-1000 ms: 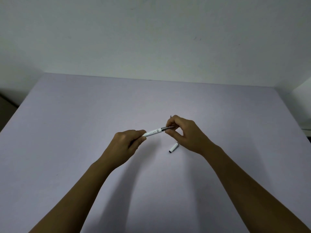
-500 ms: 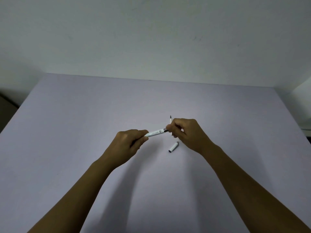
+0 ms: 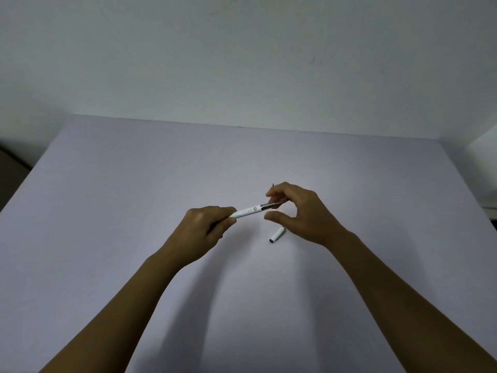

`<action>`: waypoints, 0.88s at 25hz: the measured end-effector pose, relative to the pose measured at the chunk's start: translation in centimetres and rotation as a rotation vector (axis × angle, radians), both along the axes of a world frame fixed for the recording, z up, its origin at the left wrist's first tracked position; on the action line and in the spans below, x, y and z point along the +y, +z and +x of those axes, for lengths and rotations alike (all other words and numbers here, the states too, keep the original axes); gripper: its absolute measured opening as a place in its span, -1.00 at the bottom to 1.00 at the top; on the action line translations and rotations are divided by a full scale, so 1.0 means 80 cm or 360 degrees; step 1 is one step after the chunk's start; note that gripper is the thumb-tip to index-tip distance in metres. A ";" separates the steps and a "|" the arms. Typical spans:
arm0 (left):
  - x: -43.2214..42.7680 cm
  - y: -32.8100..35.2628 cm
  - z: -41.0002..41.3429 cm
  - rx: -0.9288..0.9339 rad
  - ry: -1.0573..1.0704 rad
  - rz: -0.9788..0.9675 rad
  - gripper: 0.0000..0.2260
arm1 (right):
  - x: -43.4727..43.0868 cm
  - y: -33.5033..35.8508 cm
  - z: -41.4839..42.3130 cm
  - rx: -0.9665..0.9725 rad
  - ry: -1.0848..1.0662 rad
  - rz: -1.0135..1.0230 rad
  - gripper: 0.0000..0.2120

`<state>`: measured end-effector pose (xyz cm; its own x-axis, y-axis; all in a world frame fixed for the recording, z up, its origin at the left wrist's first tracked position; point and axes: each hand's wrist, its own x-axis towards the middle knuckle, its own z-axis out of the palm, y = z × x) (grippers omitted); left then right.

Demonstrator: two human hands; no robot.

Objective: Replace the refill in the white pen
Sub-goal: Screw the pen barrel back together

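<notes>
My left hand (image 3: pixel 204 227) grips the rear of the white pen (image 3: pixel 246 212), which points right and slightly up, its metal tip cone (image 3: pixel 271 205) exposed. My right hand (image 3: pixel 298 211) is at the tip with the fingers spread: the index finger lies above the cone, the thumb below it, and neither is pinching it. The white pen cap (image 3: pixel 277 235) lies on the table just below my right hand. A thin dark refill end (image 3: pixel 273 184) pokes out behind my right index finger; the rest of it is hidden.
The lilac table (image 3: pixel 134 197) runs back to a plain white wall (image 3: pixel 242 63). Its left edge drops off to a dark floor. A white surface (image 3: pixel 484 162) adjoins the table's far right corner.
My right hand, which was pinching the metal tip, has spread its thumb and index finger off it. The pen, the cap and my left hand have barely moved.
</notes>
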<state>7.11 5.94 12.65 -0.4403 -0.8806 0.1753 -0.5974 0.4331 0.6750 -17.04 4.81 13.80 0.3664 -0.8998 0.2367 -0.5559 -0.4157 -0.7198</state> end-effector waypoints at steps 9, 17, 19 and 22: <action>0.000 0.004 -0.004 -0.0009 0.0002 -0.0076 -0.86 | 0.006 -0.003 0.003 -0.0054 -0.0071 -0.0066 -0.86; -0.001 0.006 -0.008 -0.0011 0.0029 -0.0106 -0.88 | 0.000 0.002 0.004 0.0042 -0.0065 -0.0124 -0.81; -0.003 0.006 -0.006 -0.0028 0.0029 -0.0107 -0.89 | -0.002 0.001 0.004 0.0120 -0.0024 -0.0169 -0.87; -0.003 0.003 -0.006 -0.0052 0.0036 -0.0137 -0.87 | -0.006 -0.001 0.007 0.0184 -0.0072 -0.0205 -0.87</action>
